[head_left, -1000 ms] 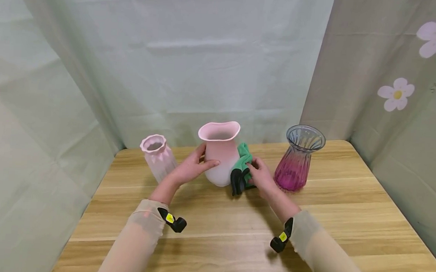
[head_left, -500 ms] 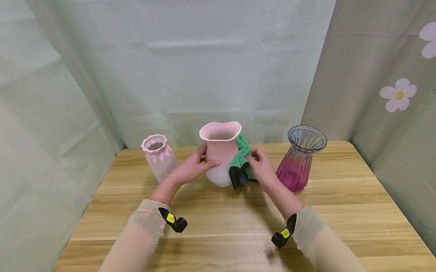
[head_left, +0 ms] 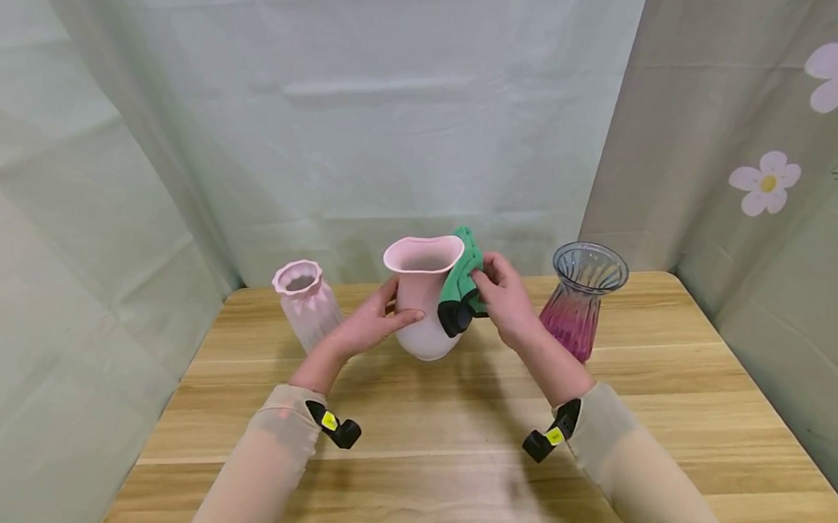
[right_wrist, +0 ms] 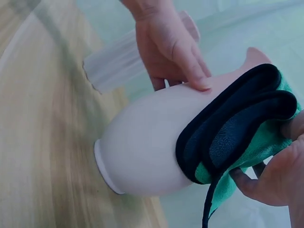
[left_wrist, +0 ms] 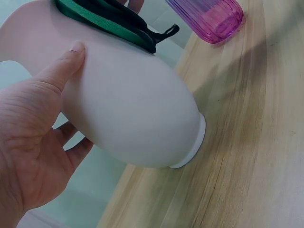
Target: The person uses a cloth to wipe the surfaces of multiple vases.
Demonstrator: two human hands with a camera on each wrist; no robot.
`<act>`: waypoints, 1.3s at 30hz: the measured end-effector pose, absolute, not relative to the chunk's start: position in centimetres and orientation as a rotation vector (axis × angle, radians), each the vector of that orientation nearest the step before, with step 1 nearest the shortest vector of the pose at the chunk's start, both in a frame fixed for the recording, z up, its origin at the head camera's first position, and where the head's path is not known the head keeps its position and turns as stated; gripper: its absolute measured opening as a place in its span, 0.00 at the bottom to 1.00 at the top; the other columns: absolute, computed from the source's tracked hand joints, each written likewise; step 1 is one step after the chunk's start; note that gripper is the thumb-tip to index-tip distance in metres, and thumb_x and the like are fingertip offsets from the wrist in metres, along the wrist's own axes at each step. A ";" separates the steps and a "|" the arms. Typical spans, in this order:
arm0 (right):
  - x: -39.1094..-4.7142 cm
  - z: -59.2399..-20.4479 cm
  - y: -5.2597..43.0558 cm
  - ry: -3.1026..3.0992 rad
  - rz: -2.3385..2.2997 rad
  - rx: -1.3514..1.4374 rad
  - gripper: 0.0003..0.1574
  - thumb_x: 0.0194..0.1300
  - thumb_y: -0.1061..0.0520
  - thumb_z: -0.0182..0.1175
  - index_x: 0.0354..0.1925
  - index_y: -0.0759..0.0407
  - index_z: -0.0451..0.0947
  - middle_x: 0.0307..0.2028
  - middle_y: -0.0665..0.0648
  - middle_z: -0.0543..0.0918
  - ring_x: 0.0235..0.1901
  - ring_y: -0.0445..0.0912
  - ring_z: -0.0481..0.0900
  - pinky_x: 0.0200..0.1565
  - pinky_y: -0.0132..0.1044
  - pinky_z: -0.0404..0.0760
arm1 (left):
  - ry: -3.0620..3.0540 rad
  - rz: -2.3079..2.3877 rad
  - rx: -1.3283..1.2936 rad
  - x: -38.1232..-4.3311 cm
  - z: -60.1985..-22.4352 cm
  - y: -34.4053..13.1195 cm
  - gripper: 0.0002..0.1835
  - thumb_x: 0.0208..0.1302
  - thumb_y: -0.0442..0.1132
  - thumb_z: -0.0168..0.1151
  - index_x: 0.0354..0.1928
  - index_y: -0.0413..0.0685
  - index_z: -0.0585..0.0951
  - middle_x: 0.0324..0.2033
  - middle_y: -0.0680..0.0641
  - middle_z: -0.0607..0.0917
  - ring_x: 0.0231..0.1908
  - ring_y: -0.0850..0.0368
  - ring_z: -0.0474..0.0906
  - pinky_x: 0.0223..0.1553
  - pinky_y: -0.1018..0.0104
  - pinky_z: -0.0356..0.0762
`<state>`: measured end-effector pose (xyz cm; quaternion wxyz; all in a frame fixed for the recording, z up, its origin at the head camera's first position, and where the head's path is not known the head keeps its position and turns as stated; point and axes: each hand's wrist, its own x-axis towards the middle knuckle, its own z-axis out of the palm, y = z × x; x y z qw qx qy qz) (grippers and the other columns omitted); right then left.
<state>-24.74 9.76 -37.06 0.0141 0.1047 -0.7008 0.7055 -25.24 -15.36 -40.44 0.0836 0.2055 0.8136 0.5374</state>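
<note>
In the middle of the table stands a pink-and-white vase (head_left: 416,309) with a wavy, flared rim. My left hand (head_left: 373,322) grips it from the left, thumb across the front and fingers around the back. A folded green cloth (head_left: 464,272) with black edging and a dark side lies against the vase's right side, just below the rim. My right hand (head_left: 505,301) pinches that cloth and holds it to the vase. In the right wrist view the cloth's folded layers (right_wrist: 237,123) touch the vase's upper body. The vase's foot (left_wrist: 192,147) is on the wood in the left wrist view.
A pale pink fluted vase (head_left: 308,303) stands left, partly behind my left forearm. To the right, a ribbed glass vase (head_left: 580,301), grey-blue above and magenta below, stands close behind my right wrist. The wooden table (head_left: 422,467) ends at a light curtain (head_left: 397,134).
My right hand and the cloth have moved up along the vase's right side, from its lower body to near the rim. My left hand and the vase have stayed in place.
</note>
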 end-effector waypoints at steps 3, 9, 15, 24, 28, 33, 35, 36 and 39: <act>-24.7 -37.1 9.9 -2.165 2.219 0.303 0.16 0.80 0.60 0.53 0.60 0.66 0.72 0.50 0.59 0.78 0.44 0.44 0.74 0.41 0.33 0.75 | 2.431 1.603 0.608 -25.3 -40.5 -15.3 0.38 0.70 0.48 0.68 0.76 0.55 0.61 0.67 0.49 0.71 0.67 0.47 0.70 0.62 0.48 0.75; -24.7 -37.8 10.6 -2.156 2.201 0.305 0.18 0.80 0.58 0.52 0.62 0.66 0.71 0.54 0.62 0.78 0.50 0.46 0.74 0.48 0.35 0.77 | 2.435 1.591 0.600 -25.2 -40.5 -15.1 0.39 0.70 0.50 0.68 0.77 0.56 0.59 0.68 0.48 0.70 0.68 0.46 0.68 0.63 0.47 0.74; -24.3 -38.6 12.2 -2.107 2.227 0.257 0.17 0.81 0.58 0.52 0.61 0.65 0.70 0.57 0.62 0.77 0.54 0.47 0.75 0.54 0.39 0.77 | 2.450 1.633 0.599 -25.0 -40.6 -14.9 0.45 0.70 0.48 0.68 0.80 0.56 0.54 0.72 0.47 0.66 0.70 0.44 0.65 0.66 0.45 0.70; -23.6 -38.8 13.8 -2.057 2.239 0.217 0.17 0.80 0.58 0.53 0.61 0.64 0.70 0.55 0.59 0.77 0.53 0.47 0.75 0.55 0.36 0.77 | 2.703 1.818 0.303 -22.6 -40.9 -12.4 0.55 0.59 0.53 0.77 0.79 0.47 0.54 0.75 0.44 0.60 0.73 0.46 0.57 0.71 0.43 0.59; -23.4 -38.8 14.2 -2.056 2.227 0.210 0.18 0.80 0.56 0.52 0.61 0.64 0.70 0.54 0.58 0.77 0.53 0.47 0.75 0.55 0.36 0.78 | 2.815 1.864 0.177 -22.0 -41.3 -10.9 0.52 0.55 0.55 0.79 0.75 0.46 0.60 0.69 0.44 0.65 0.67 0.48 0.63 0.68 0.47 0.64; -23.3 -38.9 14.2 -2.068 2.216 0.218 0.18 0.81 0.57 0.52 0.61 0.65 0.70 0.53 0.58 0.77 0.52 0.46 0.76 0.54 0.35 0.79 | 2.920 1.819 0.097 -22.0 -41.8 -9.9 0.53 0.52 0.53 0.82 0.72 0.43 0.60 0.66 0.42 0.66 0.64 0.47 0.67 0.64 0.51 0.69; -23.2 -39.0 14.2 -2.075 2.213 0.227 0.18 0.81 0.58 0.52 0.62 0.66 0.70 0.54 0.59 0.77 0.52 0.46 0.76 0.53 0.35 0.79 | 2.924 1.821 0.088 -22.1 -41.9 -9.8 0.53 0.52 0.51 0.82 0.72 0.42 0.60 0.66 0.41 0.66 0.63 0.46 0.67 0.64 0.51 0.69; -23.2 -39.0 14.3 -2.082 2.207 0.231 0.18 0.81 0.58 0.51 0.62 0.66 0.69 0.54 0.60 0.77 0.52 0.46 0.76 0.53 0.35 0.79 | 2.923 1.823 0.089 -22.1 -41.9 -9.8 0.53 0.52 0.50 0.82 0.73 0.42 0.60 0.66 0.40 0.66 0.63 0.45 0.67 0.64 0.50 0.69; -23.2 -39.3 14.3 -2.082 2.203 0.245 0.18 0.81 0.58 0.51 0.62 0.67 0.69 0.56 0.61 0.77 0.52 0.45 0.76 0.54 0.35 0.79 | 2.902 1.833 0.109 -22.2 -41.9 -9.9 0.52 0.53 0.49 0.82 0.73 0.42 0.60 0.66 0.41 0.67 0.63 0.46 0.68 0.64 0.50 0.69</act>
